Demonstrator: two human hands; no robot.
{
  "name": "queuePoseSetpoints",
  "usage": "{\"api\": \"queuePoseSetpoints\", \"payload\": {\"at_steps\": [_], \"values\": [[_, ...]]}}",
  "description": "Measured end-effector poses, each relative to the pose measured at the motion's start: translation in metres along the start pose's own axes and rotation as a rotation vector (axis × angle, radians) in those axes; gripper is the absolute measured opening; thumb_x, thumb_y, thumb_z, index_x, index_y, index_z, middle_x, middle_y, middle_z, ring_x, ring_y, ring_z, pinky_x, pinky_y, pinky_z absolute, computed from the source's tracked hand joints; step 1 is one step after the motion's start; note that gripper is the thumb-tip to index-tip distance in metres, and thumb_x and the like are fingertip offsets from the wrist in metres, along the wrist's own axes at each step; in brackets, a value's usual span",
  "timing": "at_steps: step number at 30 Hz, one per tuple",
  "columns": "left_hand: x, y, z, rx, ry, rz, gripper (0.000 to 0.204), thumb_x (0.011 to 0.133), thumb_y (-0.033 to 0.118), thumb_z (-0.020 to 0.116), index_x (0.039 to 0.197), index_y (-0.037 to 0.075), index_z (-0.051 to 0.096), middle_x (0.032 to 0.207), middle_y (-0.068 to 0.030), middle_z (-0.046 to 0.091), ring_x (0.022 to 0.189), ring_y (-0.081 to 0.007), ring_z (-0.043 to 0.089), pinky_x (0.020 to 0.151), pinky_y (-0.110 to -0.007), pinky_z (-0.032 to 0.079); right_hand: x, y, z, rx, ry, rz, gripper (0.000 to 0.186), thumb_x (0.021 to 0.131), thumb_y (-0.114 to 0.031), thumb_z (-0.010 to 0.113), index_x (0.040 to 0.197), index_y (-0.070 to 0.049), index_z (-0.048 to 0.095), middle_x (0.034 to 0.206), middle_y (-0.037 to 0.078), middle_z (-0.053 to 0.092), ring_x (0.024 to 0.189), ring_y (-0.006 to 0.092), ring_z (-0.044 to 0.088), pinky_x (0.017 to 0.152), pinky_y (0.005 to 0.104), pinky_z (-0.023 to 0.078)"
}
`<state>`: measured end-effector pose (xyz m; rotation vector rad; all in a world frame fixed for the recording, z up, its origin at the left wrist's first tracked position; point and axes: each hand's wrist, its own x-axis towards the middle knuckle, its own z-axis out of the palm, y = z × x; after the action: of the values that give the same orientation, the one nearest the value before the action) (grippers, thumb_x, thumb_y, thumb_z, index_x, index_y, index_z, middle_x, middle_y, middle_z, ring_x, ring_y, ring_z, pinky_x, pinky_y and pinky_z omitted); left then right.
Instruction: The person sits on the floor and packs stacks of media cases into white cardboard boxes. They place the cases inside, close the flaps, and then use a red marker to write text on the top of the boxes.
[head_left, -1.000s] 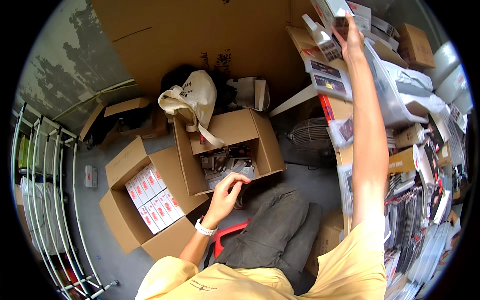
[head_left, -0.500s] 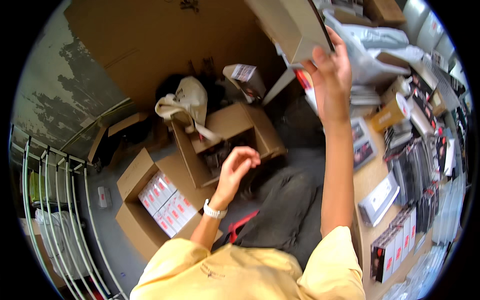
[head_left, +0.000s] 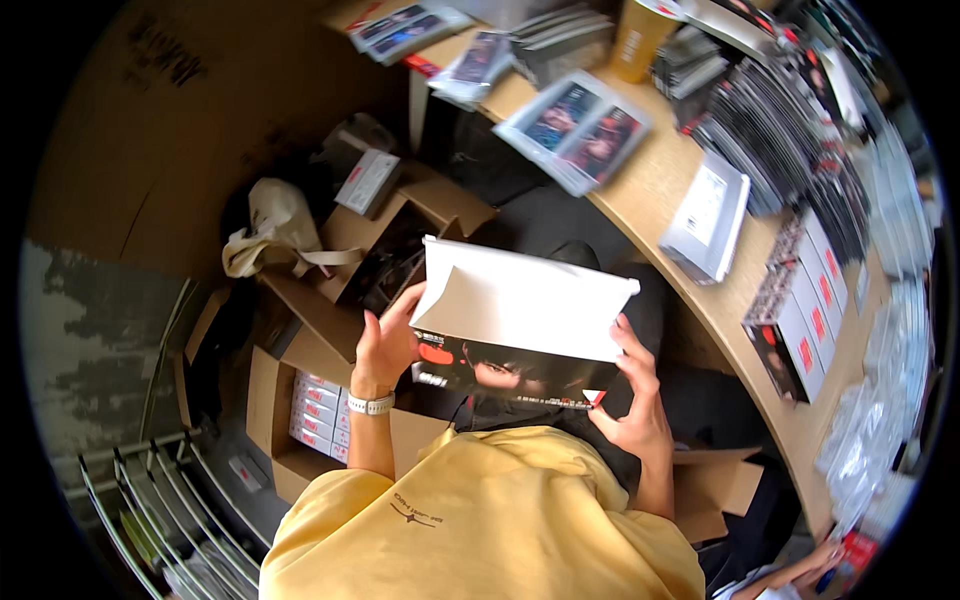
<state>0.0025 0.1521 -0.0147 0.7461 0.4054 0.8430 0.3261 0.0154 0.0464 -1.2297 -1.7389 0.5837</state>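
Observation:
Between my two hands, in front of my chest, is a cardboard display box (head_left: 505, 370), white inside and dark with printed pictures outside. Its white flap (head_left: 530, 285) stands raised along the far side. My left hand (head_left: 388, 335) grips the left end, thumb up, with a white band on the wrist. On the right end is my right hand (head_left: 637, 405), fingers along the edge and thumb near the lower corner. The box's interior shows only in part.
Curving along the right, a wooden table (head_left: 690, 310) bears stacked dark packs (head_left: 770, 130), plastic sleeves and small boxes (head_left: 800, 310). Open cartons (head_left: 270, 420) stand on the floor to the left, near a white rack (head_left: 150, 480). Another person's hand (head_left: 815, 565) shows at lower right.
My right hand has come down from the upper right with the box. My left hand, empty before, now holds its left end. The view has swung toward the table.

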Motion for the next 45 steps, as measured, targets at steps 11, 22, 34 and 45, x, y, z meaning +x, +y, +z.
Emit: {"api": "queuePoseSetpoints", "payload": {"at_steps": [11, 22, 34, 45], "values": [[0.055, -0.130, 0.069, 0.961, -0.312, -0.242, 0.109, 0.082, 0.003, 0.085, 0.164, 0.010, 0.013, 0.156, -0.0140, 0.040, 0.138, -0.0234, 0.043, 0.111, -0.039, 0.042, -0.128, 0.036, -0.060, -0.156, 0.192, 0.268, 0.062, 0.079, 0.016, 0.060, 0.138, -0.004, 0.050, 0.145, 0.022, 0.054, 0.135, 0.0445, 0.052, 0.108, 0.0476, 0.048], [0.089, -0.054, 0.146, 1.111, -0.337, -0.052, 0.101, 0.062, -0.006, 0.052, 0.160, 0.004, 0.030, 0.166, -0.0169, 0.027, 0.159, -0.0311, 0.018, 0.127, -0.043, 0.010, -0.136, 0.065, -0.098, -0.194, 0.286, 0.245, 0.033, 0.079, 0.017, 0.056, 0.106, 0.001, 0.068, 0.109, 0.014, 0.071, 0.113, 0.0364, 0.066, 0.096, 0.0423, 0.053], [0.284, -0.081, 0.245, 1.209, -0.046, 0.018, 0.063, 0.103, 0.037, 0.060, 0.149, -0.004, 0.044, 0.140, -0.0239, 0.058, 0.124, -0.0248, 0.059, 0.103, -0.034, 0.046, -0.002, 0.052, -0.141, 0.114, 0.604, 0.306, 0.034, 0.104, -0.008, 0.058, 0.136, 0.004, 0.056, 0.137, 0.018, 0.064, 0.127, 0.0268, 0.062, 0.107, 0.0378, 0.050], [0.285, -0.087, 0.246, 0.554, -0.038, -0.340, 0.065, 0.093, 0.017, 0.068, 0.148, -0.007, 0.043, 0.123, -0.0190, 0.065, 0.107, -0.0243, 0.067, 0.090, -0.035, 0.054, 0.079, 0.105, -0.149, 0.708, 0.592, 0.670, 0.076, 0.094, -0.014, 0.071, 0.152, 0.013, 0.029, 0.150, 0.026, 0.046, 0.138, 0.0308, 0.049, 0.116, 0.0412, 0.037]]}}
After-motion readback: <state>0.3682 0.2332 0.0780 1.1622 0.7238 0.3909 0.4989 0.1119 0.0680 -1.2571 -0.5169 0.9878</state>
